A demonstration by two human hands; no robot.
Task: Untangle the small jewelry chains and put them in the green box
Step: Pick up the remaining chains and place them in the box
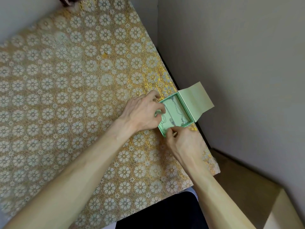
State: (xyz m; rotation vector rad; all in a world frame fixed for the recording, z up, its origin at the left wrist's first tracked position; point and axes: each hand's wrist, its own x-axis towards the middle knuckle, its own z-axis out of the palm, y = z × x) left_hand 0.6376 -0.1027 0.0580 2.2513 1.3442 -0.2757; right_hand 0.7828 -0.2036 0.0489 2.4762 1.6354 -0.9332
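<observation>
A small green box (187,106) stands open near the table's right edge, its lid (195,100) folded back toward the wall. Thin silver chains (173,111) lie stretched across the pale green pad inside. My left hand (142,113) covers the box's left side, its fingertips curled and pinching the end of a chain at the rim. At the box's near edge my right hand (184,142) pinches another chain end between thumb and forefinger. Part of the chains is hidden under my left fingers.
The table (66,96) wears a gold cloth patterned with white flowers. A grey wall (231,55) runs close along the box's right side. A cardboard box (247,187) stands at lower right, and a dark object (165,212) lies at the table's near edge.
</observation>
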